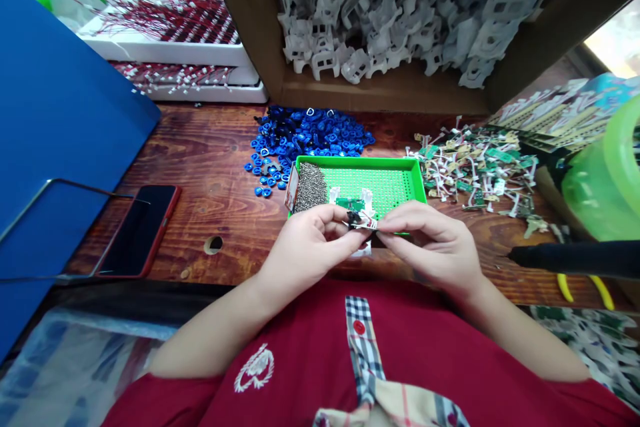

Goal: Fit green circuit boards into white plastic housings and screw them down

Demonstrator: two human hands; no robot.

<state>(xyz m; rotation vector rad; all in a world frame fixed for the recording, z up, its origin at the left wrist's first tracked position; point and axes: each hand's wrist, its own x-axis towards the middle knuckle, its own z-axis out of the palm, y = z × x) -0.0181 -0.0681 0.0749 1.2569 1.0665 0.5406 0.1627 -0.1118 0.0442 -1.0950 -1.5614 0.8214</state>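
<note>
Wiring is held in the head view: a small wired part (355, 219), dark at one end, is pinched by the left hand (313, 240), and its pale wires are pinched at the other end by the right hand (437, 240), so that the grip is closed on it from both sides. The part is held above the near edge of a green tray (393, 187), just in front of a white frame (367, 200) with a green board (350, 203); whether that frame is touched cannot be told. Small metal pieces (313, 185) are heaped in the tray's left end. On the wooden counter (200, 147), blue pieces (315, 133) are piled behind the tray, and wired boards (475, 167) are strewn to its right.
</note>
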